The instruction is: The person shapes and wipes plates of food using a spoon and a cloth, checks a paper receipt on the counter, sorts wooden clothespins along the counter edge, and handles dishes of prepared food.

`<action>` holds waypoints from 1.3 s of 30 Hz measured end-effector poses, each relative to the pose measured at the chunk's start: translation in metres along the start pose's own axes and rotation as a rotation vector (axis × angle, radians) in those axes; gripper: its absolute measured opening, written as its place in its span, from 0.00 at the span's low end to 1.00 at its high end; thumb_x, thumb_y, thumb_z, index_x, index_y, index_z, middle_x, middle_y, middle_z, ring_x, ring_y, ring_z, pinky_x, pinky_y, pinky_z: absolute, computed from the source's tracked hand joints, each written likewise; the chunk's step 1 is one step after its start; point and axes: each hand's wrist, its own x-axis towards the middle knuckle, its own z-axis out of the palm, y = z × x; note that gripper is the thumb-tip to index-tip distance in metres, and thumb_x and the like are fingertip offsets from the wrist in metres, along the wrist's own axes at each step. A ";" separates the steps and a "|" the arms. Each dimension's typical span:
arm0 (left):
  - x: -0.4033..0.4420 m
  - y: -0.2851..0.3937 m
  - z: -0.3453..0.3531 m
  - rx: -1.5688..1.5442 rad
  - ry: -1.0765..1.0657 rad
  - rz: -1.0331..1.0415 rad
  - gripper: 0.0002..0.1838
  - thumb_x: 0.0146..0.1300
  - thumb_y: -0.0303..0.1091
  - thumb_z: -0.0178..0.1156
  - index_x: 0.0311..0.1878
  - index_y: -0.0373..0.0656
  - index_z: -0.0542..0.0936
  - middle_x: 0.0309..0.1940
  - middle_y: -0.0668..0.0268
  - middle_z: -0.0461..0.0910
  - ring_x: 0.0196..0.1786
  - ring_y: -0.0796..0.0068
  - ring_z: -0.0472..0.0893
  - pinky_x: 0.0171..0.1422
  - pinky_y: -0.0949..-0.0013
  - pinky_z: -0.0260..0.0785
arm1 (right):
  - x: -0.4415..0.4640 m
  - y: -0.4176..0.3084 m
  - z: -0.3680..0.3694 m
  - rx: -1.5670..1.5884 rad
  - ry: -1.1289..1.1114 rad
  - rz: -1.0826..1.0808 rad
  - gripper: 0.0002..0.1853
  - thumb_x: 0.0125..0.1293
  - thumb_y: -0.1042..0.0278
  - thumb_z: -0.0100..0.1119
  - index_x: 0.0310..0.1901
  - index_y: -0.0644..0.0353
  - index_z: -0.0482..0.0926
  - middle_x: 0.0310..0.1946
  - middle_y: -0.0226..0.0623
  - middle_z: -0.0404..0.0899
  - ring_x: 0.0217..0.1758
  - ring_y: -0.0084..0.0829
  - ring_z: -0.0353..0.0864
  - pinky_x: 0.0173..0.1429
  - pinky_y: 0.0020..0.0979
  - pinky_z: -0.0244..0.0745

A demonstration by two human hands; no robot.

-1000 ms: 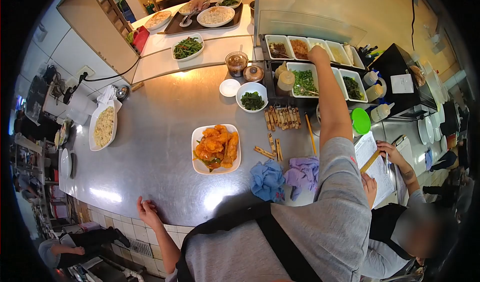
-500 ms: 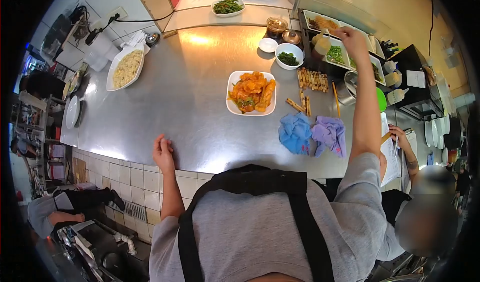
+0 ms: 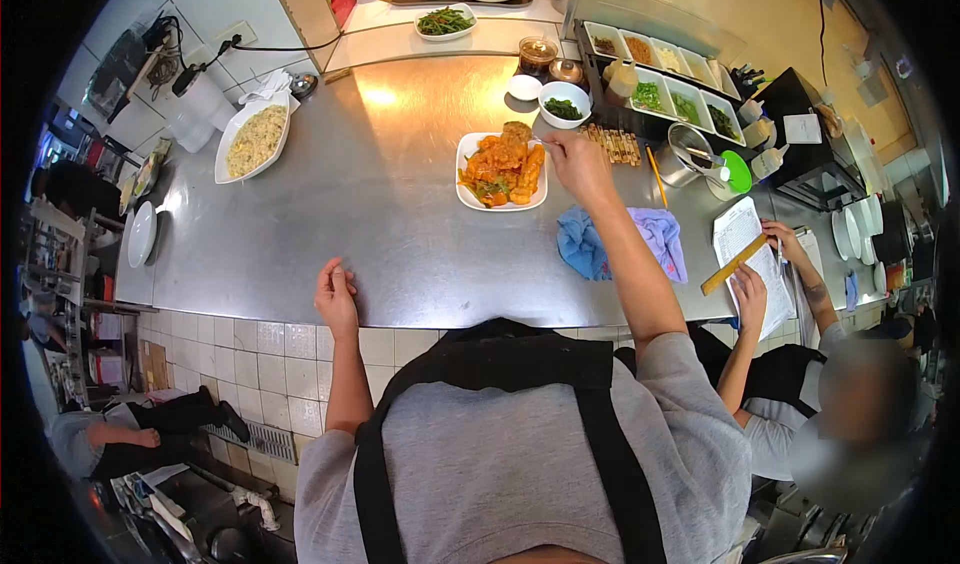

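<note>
My right hand [image 3: 578,162] is closed on what looks like a small spoon [image 3: 538,143], its bowl covered by brownish crumbly bits [image 3: 517,132]. These are over the far right edge of a white square dish [image 3: 465,196] of orange-sauced food [image 3: 497,169]. Whether the spoon touches the food is not clear. My left hand [image 3: 337,292] hovers near the counter's front edge, fingers loosely bent and apart, holding nothing. Just beyond my right hand stands a white bowl of dark chopped greens [image 3: 563,110].
A topping tray [image 3: 650,76] stands back right, with a metal pot [image 3: 685,154] nearer. Blue [image 3: 583,244] and purple cloths [image 3: 657,242] lie under my right forearm. At right, a co-worker's hands hold a ruler [image 3: 735,264] over paper. A rice dish [image 3: 257,142] sits left.
My right hand has come from the topping tray, left and nearer, to the square dish, bringing the brown bits. My left hand has shifted slightly right. The co-worker's ruler now lies across the paper.
</note>
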 end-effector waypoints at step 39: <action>-0.001 -0.005 0.002 0.162 0.166 -0.047 0.13 0.70 0.36 0.54 0.52 0.40 0.78 0.26 0.72 0.74 0.24 0.87 0.65 0.27 0.82 0.57 | 0.136 0.508 -0.187 -0.436 0.611 0.943 0.20 0.56 0.55 0.61 0.47 0.59 0.77 0.47 0.46 0.79 0.51 0.47 0.80 0.52 0.40 0.76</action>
